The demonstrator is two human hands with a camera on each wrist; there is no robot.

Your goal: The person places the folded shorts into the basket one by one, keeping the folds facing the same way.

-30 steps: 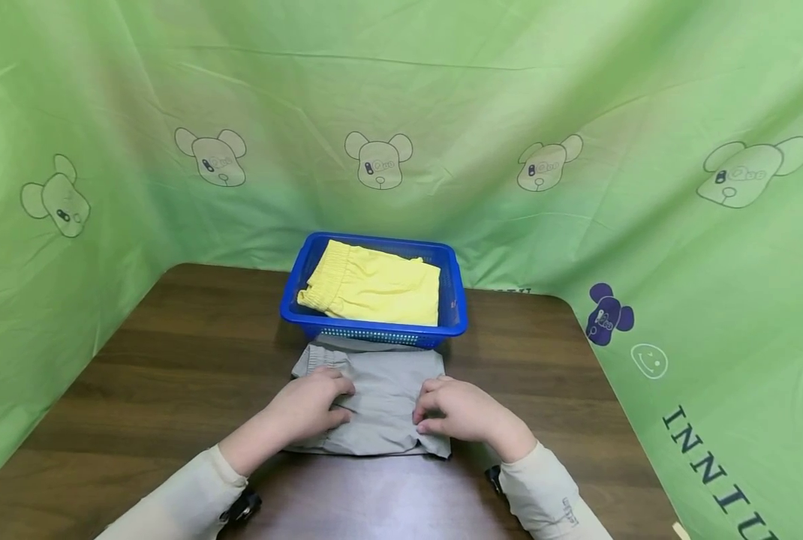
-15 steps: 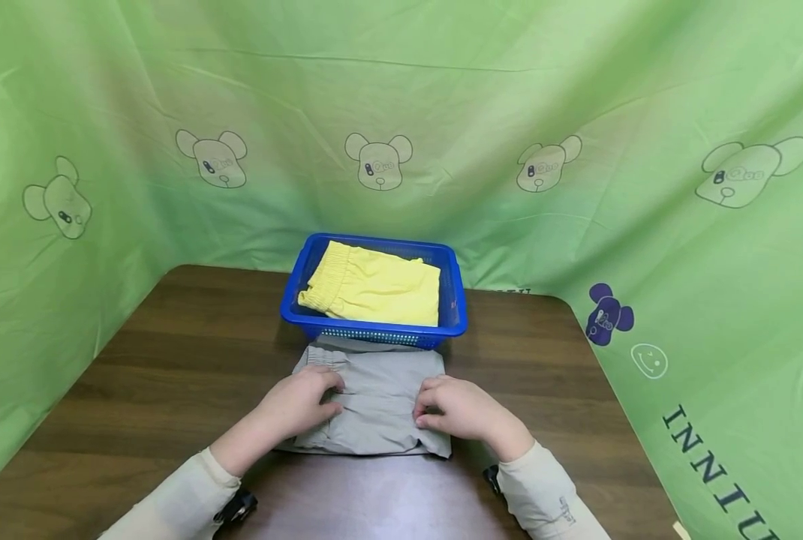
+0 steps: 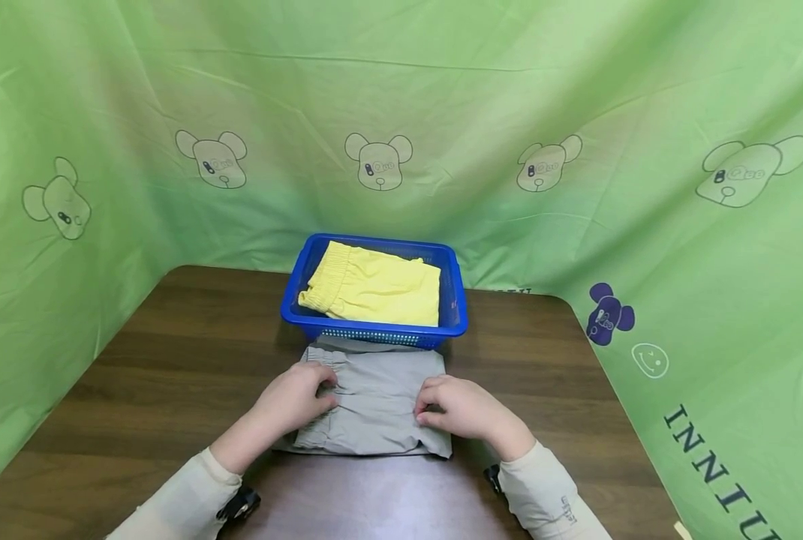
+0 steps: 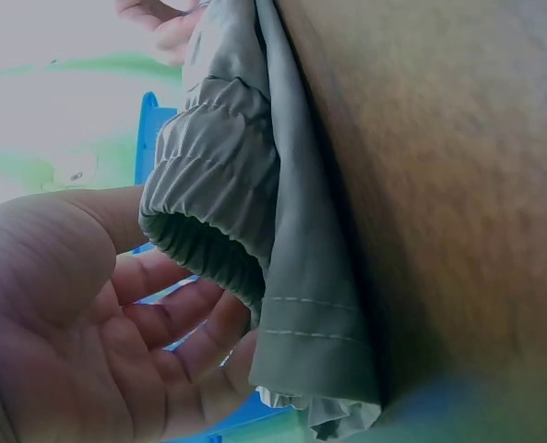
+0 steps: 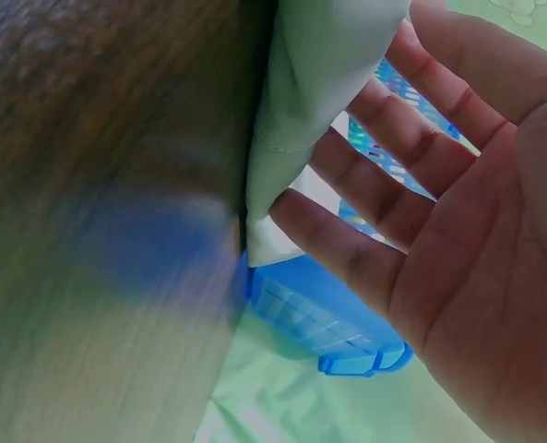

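Folded grey pants with a gathered elastic waistband lie flat on the table, just in front of a blue basket. My left hand rests at the waistband end, fingers loosely bent and touching the cloth. In the left wrist view its thumb and fingers pass partly behind the waistband, so their tips are hidden. At the opposite end my right hand touches the folded edge. The right wrist view shows its long fingers fairly straight, tips against the fabric.
Folded yellow pants lie inside the blue basket at the back of the brown wooden table. A green printed curtain encloses the back and both sides.
My left hand has slid a little to the left along the grey pants, toward the waistband edge. The right hand has stayed almost still.
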